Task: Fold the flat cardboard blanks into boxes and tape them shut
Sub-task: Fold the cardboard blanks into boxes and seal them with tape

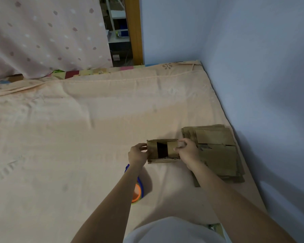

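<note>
Box (162, 150) on bed (77, 137), beside blank stack (218, 151); left hand (137, 155) and right hand (187, 151) pinch end flaps inward. Step: flap folding. Next: close gap, reach tape (138, 192).

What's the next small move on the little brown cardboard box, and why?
Probably press the two side flaps inward until they meet. The small brown cardboard box sits on the peach bedsheet with a dark gap still open between its flaps; the left hand and right hand each grip one side. The blue and orange tape dispenser lies untouched under the left forearm.
</note>
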A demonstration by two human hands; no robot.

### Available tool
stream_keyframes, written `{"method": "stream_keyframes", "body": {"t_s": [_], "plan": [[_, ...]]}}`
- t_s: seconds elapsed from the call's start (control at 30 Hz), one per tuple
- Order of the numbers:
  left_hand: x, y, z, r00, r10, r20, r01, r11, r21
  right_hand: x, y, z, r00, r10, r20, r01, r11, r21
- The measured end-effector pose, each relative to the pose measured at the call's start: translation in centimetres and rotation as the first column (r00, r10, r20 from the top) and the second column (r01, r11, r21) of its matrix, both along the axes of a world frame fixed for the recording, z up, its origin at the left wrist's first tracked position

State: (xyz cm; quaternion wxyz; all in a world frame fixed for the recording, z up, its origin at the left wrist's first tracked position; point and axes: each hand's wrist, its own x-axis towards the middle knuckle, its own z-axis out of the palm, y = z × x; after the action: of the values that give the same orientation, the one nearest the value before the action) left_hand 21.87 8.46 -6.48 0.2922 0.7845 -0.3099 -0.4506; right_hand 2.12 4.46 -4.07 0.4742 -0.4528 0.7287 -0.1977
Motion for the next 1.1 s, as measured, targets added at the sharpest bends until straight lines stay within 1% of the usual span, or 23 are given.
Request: {"method": "stream_keyframes", "body": {"t_s": [0.07,0.13,0.17,0.2,0.27,0.3,0.37,0.43,0.47,0.53,0.6,0.67,0.7,0.77,0.8,0.83,0.9,1.0,1.1], "plan": [[-0.3,-0.1,0.2,0.998,-0.016,0.063,0.016,1.0,0.006,0.4,-0.2,0.6,0.997,0.068,-0.019,-0.07,0.995,-0.077],[-0.1,-0.3,0.1,0.997,-0.049,0.063,0.048,0.999,0.013,0.5,-0.5,1.2,0.992,0.129,-0.009,-0.129,0.986,-0.101],[0.1,-0.4,-0.1,0.998,-0.059,0.025,0.059,0.998,0.01,0.5,-0.6,1.6,0.991,0.133,-0.008,-0.134,0.987,-0.09],[0.4,-0.6,-0.2,0.998,-0.037,-0.048,0.037,0.999,0.009,0.4,-0.7,1.9,0.992,0.125,-0.002,-0.125,0.989,-0.075],[0.6,-1.2,0.2,0.981,0.048,-0.189,-0.041,0.998,0.041,0.0,-0.6,1.7,0.992,0.124,0.016,-0.123,0.99,-0.074],[0.7,-1.5,0.2,0.972,0.076,-0.223,-0.064,0.996,0.063,-0.2,-0.5,1.4,0.992,0.124,0.012,-0.123,0.99,-0.075],[0.7,-1.8,0.0,0.981,0.051,-0.187,-0.038,0.997,0.069,-0.3,-0.3,0.7,0.991,0.131,-0.014,-0.132,0.989,-0.068],[0.6,-1.8,-0.6,0.996,0.003,-0.091,0.003,0.997,0.071,0.1,-0.4,0.8,0.991,0.124,-0.051,-0.127,0.99,-0.062],[0.5,-1.7,-0.8,0.999,-0.017,-0.028,0.019,0.997,0.079,0.2,-0.4,1.2,0.989,0.14,-0.044,-0.142,0.988,-0.052],[0.3,-1.5,-0.9,0.997,-0.043,0.064,0.037,0.995,0.092,0.1,-0.4,2.2,0.962,0.273,-0.024,-0.274,0.962,0.001],[0.2,-1.6,-0.8,0.997,-0.036,0.061,0.03,0.995,0.097,-0.3,0.1,3.0,0.906,0.423,0.0,-0.422,0.905,0.063],[0.5,-1.9,-1.0,0.999,0.029,-0.037,-0.025,0.994,0.104,-0.5,0.6,2.7,0.858,0.512,-0.045,-0.509,0.858,0.063],[0.5,-2.0,-0.9,0.992,0.072,-0.106,-0.06,0.992,0.112,-0.6,0.6,2.2,0.871,0.487,-0.066,-0.486,0.873,0.037],[0.4,-1.9,-0.5,0.971,0.113,-0.21,-0.089,0.989,0.119,-0.3,0.5,1.5,0.949,0.31,-0.059,-0.312,0.95,-0.018],[0.4,-1.9,-0.5,0.963,0.112,-0.243,-0.085,0.989,0.119,-0.1,0.4,1.1,0.976,0.21,-0.048,-0.212,0.977,-0.029],[0.3,-1.9,-0.4,0.959,0.098,-0.266,-0.067,0.99,0.123,0.2,0.3,0.7,0.988,0.148,-0.047,-0.149,0.988,-0.032],[0.2,-1.7,-0.2,0.958,0.051,-0.282,-0.017,0.992,0.122,0.6,0.5,-0.1,0.991,0.116,-0.072,-0.118,0.993,-0.027],[0.2,-0.9,-0.2,0.967,-0.048,-0.249,0.075,0.992,0.101,0.8,0.7,-0.6,0.994,0.079,-0.077,-0.08,0.997,-0.02],[0.3,-0.4,-0.4,0.939,-0.033,-0.342,0.066,0.994,0.084,0.5,0.6,-0.7,0.998,0.055,-0.029,-0.054,0.998,0.031]]}}
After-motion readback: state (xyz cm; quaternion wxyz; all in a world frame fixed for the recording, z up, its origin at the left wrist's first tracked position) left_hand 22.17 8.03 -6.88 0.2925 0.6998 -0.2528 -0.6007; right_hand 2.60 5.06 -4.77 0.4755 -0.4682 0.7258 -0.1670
